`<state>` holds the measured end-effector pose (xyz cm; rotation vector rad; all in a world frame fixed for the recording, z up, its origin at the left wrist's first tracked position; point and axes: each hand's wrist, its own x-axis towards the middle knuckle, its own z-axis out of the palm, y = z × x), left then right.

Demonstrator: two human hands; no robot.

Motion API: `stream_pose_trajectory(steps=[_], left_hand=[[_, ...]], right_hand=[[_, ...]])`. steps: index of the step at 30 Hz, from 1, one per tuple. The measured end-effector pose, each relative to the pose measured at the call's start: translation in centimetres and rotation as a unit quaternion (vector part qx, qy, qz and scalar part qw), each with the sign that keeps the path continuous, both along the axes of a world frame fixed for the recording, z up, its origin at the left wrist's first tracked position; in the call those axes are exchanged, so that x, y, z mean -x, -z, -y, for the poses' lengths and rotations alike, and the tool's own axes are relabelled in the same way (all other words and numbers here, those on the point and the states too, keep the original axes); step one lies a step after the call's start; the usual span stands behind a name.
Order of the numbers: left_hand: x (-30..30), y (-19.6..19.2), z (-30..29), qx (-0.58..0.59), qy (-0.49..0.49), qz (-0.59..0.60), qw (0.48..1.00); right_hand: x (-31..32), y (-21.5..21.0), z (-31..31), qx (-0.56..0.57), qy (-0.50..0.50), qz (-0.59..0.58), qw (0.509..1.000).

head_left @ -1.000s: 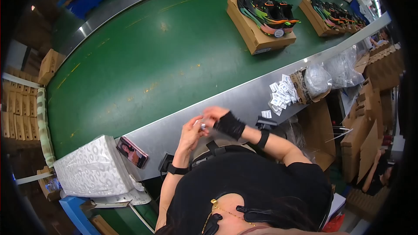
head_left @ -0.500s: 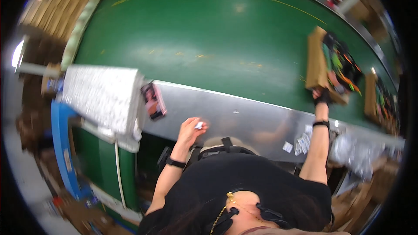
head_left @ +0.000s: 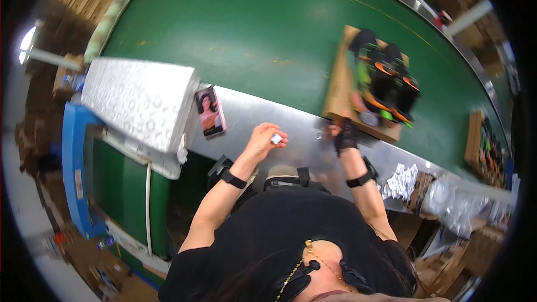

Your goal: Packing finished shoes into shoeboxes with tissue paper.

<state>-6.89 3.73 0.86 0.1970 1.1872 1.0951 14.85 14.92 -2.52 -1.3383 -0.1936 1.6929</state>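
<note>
My left hand (head_left: 263,139) hovers over the metal ledge (head_left: 302,134), pinching a small white packet (head_left: 276,138) between its fingers. My right hand (head_left: 342,134), in a black fingerless glove, grips the near corner of a brown cardboard box (head_left: 341,86) at the edge of the green conveyor belt (head_left: 251,28). In the box lies a pair of black shoes (head_left: 386,81) with orange and green trim.
A phone (head_left: 211,112) lies on the ledge left of my hands, beside a stack of white patterned paper (head_left: 137,100). Small white packets (head_left: 400,180) and clear bags (head_left: 447,198) lie to the right. Another box of shoes (head_left: 486,145) rides the belt farther right.
The box of shoes has come from the belt's right side toward the ledge with my right hand on it. My left hand keeps the small packet.
</note>
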Motion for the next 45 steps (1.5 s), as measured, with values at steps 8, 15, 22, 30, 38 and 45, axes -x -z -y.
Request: stream_pose_trajectory(steps=[8,15,22,30,38,45], left_hand=[[4.5,-5.3,-8.7,-0.241,0.018,-0.25,0.938],[-0.8,-12.8,-16.3,-0.467,0.079,-0.584,0.659],[-1.6,-11.3,-21.3,-0.513,0.143,-0.613,0.583],[0.1,-15.1,-27.7,-0.419,0.206,-0.53,0.708],[1.4,-12.7,-23.6,-0.4,0.221,-0.355,0.816],[8.4,4.5,-16.5,-0.128,0.179,-0.525,0.822]], right_hand=[[5.2,-12.6,2.3,-0.309,-0.348,0.082,0.881],[-3.0,-18.2,-7.2,-0.574,-0.113,0.592,0.554],[-2.4,-15.1,-12.5,-0.561,-0.193,0.601,0.535],[-1.6,-19.7,-19.9,-0.438,-0.349,0.52,0.645],[-1.5,-18.0,-15.5,-0.428,-0.37,0.494,0.66],[-0.9,-17.0,-8.5,-0.621,-0.176,0.63,0.432]])
